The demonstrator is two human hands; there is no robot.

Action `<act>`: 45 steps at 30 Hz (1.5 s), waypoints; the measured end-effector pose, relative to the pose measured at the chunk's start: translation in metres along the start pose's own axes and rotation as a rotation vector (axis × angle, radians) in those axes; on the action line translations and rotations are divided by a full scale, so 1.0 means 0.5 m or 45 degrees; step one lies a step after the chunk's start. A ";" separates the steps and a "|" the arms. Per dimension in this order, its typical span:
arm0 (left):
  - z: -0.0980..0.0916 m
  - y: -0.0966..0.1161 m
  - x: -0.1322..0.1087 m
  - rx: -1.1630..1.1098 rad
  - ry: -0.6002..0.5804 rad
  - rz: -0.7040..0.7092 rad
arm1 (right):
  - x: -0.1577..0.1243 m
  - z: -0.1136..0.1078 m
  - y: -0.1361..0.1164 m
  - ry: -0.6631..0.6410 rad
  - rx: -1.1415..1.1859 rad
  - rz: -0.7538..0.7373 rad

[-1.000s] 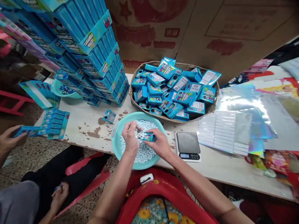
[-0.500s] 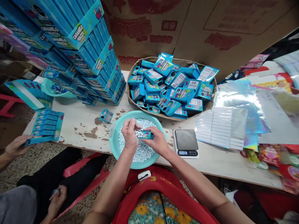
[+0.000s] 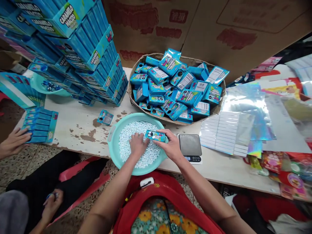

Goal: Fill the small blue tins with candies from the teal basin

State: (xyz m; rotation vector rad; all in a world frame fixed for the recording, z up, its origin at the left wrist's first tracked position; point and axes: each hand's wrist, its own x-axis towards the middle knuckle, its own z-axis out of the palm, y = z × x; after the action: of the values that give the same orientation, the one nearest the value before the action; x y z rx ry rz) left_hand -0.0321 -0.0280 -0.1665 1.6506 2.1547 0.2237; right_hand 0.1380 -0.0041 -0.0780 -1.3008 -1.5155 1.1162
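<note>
A turquoise basin (image 3: 111,156) full of small pale blue candies (image 3: 131,130) stands at the table's front edge. My left hand (image 3: 138,144) reaches down into the candies, its fingers apart and their tips partly buried. Over the basin's right side, my right hand (image 3: 170,144) grips a small blue box (image 3: 158,136) between thumb and fingers. The box lies level, with a round opening at its left end. Another blue box (image 3: 105,117) rests on the table behind the basin, to the left.
Behind the basin sits a cardboard tray (image 3: 131,97) heaped with blue boxes. A scale (image 3: 190,145) and silvery sheets (image 3: 219,130) lie right. Tall stacks of boxes (image 3: 97,61) rise left. Another person's hand (image 3: 15,141) touches a display box (image 3: 50,130) at far left.
My left hand has gone from the box's opening down into the candies. The box in my right hand has tilted, showing its label. The other person's hand has moved onto the display box.
</note>
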 end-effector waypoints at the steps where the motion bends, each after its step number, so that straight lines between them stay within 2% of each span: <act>1: 0.006 0.005 -0.006 -0.051 -0.014 0.007 | 0.000 0.002 0.003 -0.005 -0.003 0.014; 3: 0.008 0.006 -0.011 -0.294 0.022 -0.028 | 0.001 0.005 0.011 -0.026 -0.031 0.048; 6: -0.014 0.003 -0.006 -0.847 0.153 -0.204 | 0.000 0.008 0.022 -0.080 -0.092 0.065; 10: -0.087 0.038 -0.005 -1.627 0.234 -0.413 | 0.001 0.010 0.028 -0.137 -0.155 -0.018; 12: -0.128 0.069 -0.008 -1.914 0.271 -0.384 | 0.002 0.017 0.022 -0.193 -0.184 -0.074; 14: -0.162 0.097 -0.008 -2.057 0.341 -0.308 | 0.003 0.026 0.010 -0.259 -0.211 -0.112; 18: -0.190 0.125 0.000 -2.143 0.532 -0.238 | 0.007 0.037 -0.022 -0.299 -0.265 -0.131; 20: -0.192 0.128 0.004 -2.147 0.565 -0.259 | 0.010 0.037 -0.031 -0.295 -0.289 -0.129; 25: -0.199 0.133 0.006 -2.076 0.571 -0.331 | 0.015 0.034 -0.035 -0.273 -0.297 -0.098; 29: -0.203 0.138 0.005 -2.124 0.528 -0.324 | 0.014 0.033 -0.036 -0.244 -0.276 -0.104; 34: -0.203 0.140 0.006 -2.053 0.576 -0.371 | 0.009 0.035 -0.036 -0.238 -0.265 -0.096; 45: -0.200 0.139 0.002 -1.968 0.584 -0.218 | -0.002 0.048 -0.036 -0.229 -0.245 -0.071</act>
State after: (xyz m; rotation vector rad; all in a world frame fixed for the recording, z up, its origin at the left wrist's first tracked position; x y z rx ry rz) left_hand -0.0126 0.0051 -0.0508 0.4792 1.4309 1.7597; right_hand 0.1104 -0.0087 -0.0670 -1.3041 -1.8190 1.0969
